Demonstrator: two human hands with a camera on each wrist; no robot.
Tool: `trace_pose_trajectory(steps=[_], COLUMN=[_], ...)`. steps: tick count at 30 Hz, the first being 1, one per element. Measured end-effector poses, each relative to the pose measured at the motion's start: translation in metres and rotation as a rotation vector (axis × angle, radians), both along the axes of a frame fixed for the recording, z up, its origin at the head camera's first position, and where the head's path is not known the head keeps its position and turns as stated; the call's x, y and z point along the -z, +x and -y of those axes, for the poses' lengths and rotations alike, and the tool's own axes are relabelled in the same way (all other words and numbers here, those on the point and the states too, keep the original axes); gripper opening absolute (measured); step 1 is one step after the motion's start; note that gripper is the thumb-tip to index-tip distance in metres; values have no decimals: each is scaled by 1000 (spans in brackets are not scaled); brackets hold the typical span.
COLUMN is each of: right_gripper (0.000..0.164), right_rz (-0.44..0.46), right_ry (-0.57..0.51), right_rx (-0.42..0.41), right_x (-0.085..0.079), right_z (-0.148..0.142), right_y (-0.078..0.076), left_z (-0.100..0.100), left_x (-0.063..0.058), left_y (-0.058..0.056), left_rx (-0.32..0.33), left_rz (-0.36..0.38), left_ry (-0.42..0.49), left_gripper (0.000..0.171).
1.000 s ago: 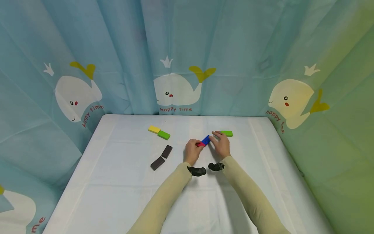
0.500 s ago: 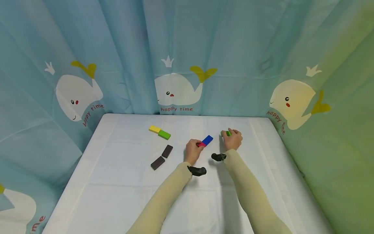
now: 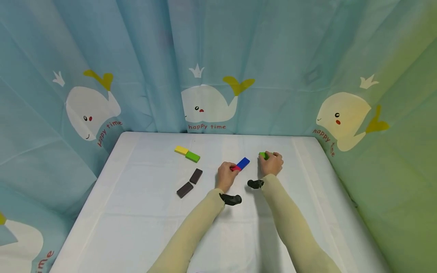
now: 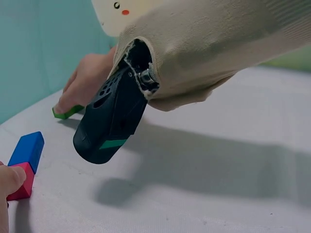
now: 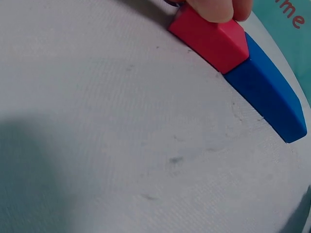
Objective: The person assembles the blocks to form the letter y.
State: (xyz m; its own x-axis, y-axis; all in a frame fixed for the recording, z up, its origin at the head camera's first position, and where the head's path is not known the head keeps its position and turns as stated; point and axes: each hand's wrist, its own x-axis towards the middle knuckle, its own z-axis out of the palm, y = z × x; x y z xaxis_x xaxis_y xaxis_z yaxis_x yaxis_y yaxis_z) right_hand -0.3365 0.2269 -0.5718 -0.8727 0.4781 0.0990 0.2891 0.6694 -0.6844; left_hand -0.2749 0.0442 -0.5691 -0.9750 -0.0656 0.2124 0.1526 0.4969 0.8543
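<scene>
In the head view, my left hand [image 3: 227,176] pinches a red block [image 3: 235,168], much of which its fingers cover. End to end with it lies a blue block [image 3: 243,163], slanting away to the upper right. Both blocks show large in the right wrist view, where fingertips [image 5: 211,7] hold the red block [image 5: 209,41] beside the blue block [image 5: 269,92]. Farther right, my right hand [image 3: 272,165] grips a green block [image 3: 263,155], mostly hidden behind the fingers. The left wrist view shows that green block [image 4: 67,112] low at the table surface under the right hand's fingertips.
Left of the hands, a yellow block [image 3: 181,150] touches a second green block [image 3: 192,157] at a corner. Nearer, two dark brown blocks [image 3: 184,190] lie almost end to end. The white table [image 3: 136,235] meets a whale-print curtain [image 3: 280,68] at its back edge.
My right hand has left the blue block, moved right and taken hold of the green block there. My left hand has stayed on the red block.
</scene>
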Motion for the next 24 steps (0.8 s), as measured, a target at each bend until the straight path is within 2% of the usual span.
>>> trace_pose_trajectory(steps=[10,24], right_gripper=[52,48], right_rz=[66,8], right_ry=[18,-7], right_rx=[-122,-171], right_x=[-10,-8], right_z=[-5,-6], right_y=[3,4], left_z=[0,0], left_x=[1,0], left_y=[-2,-1], left_rx=[-5,-4], left_rz=[16,18], left_ry=[-12,-8], left_gripper=[17,17])
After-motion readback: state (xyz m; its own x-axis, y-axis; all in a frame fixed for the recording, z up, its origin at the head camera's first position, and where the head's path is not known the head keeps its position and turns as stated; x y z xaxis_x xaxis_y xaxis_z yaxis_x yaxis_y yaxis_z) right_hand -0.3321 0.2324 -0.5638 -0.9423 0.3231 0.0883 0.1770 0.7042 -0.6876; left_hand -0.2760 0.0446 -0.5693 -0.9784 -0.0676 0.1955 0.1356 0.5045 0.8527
